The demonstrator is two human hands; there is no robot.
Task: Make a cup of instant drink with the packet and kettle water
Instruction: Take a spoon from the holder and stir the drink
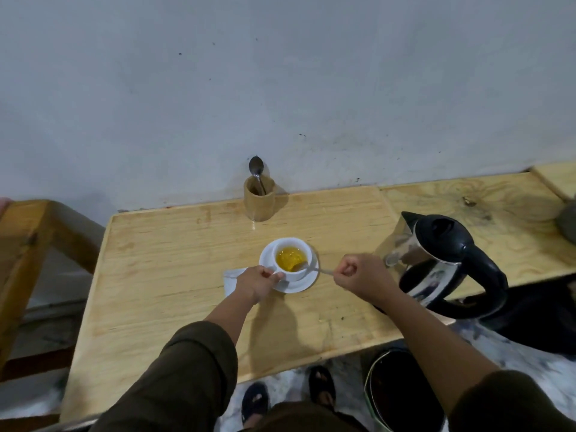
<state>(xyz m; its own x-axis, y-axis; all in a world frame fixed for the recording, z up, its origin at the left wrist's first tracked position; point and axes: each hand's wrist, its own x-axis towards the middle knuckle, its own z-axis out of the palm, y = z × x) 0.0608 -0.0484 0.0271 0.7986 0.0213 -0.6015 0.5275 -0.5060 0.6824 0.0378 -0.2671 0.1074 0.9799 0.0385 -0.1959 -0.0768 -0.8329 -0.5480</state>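
Note:
A white cup point(296, 272) filled with yellow liquid stands on a white saucer point(299, 285) in the middle of the wooden table point(174, 275). My left hand point(257, 283) grips the cup at its left side, by the handle. My right hand point(358, 279) is closed on the handle of a metal spoon point(314, 269) whose bowl dips into the drink. A white packet point(232, 280) lies flat under my left hand, partly hidden. The steel kettle point(442, 263) with black lid and handle stands just right of my right hand.
A wooden holder point(258, 202) with a second spoon point(256, 169) stands at the back against the wall. A wooden frame point(28, 244) rises at the left. Below the table's near edge are a dark bin point(402, 388) and my sandalled feet.

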